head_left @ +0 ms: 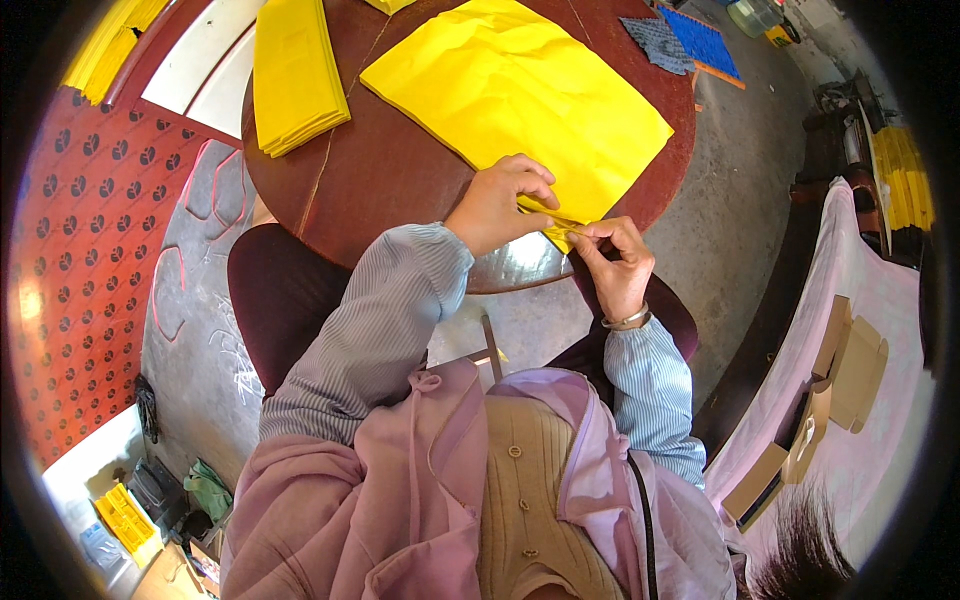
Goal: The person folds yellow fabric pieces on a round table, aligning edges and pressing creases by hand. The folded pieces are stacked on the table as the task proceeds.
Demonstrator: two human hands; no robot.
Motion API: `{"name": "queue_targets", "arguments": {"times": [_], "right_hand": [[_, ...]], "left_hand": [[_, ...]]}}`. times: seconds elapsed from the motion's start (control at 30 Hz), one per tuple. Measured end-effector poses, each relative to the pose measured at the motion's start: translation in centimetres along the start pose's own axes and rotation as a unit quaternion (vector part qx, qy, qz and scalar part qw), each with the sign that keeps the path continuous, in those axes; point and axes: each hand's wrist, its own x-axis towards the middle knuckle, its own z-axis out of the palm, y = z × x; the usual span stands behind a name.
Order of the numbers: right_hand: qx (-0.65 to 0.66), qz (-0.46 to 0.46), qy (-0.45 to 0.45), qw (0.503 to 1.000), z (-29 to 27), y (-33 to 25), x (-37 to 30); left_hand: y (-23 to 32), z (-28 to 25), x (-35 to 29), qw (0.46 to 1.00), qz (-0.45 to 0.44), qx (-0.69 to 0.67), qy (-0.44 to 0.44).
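A large yellow sheet [530,95], creased and thin like paper or cloth, lies across the round brown table [395,200]. My left hand [502,207] is at its near edge, fingers curled and thumb against a narrow gathered fold. Close by on the right, my right hand [617,262] pinches the same edge near the corner between thumb and fingers. The corner hangs slightly past the table's near rim. Exactly how the fold lies between my fingertips is partly hidden.
A stack of folded yellow sheets [297,85] sits on the table's left side. Grey and blue pieces [700,45] are at the far right. An opened cardboard box [858,375] rests on a pink-covered surface [880,480] to the right. A yellow basket [128,520] stands at lower left.
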Motion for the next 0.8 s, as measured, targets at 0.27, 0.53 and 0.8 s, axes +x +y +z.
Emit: {"name": "queue_targets", "arguments": {"times": [0.27, 0.53, 0.8], "right_hand": [[-0.018, -0.026, -0.014, 0.999, -0.3, -0.5, -0.1], [-0.025, -0.023, -0.026, 0.999, -0.4, -0.4, -0.1], [0.003, 0.003, -0.007, 1.000, -0.1, 0.1, 0.0]], "left_hand": [[0.8, 0.5, 0.5, 0.991, -0.117, -0.058, 0.034], [0.5, 0.1, 0.5, 0.991, -0.113, -0.075, 0.022], [-0.5, -0.2, 0.5, 0.994, -0.081, -0.071, 0.004]]}}
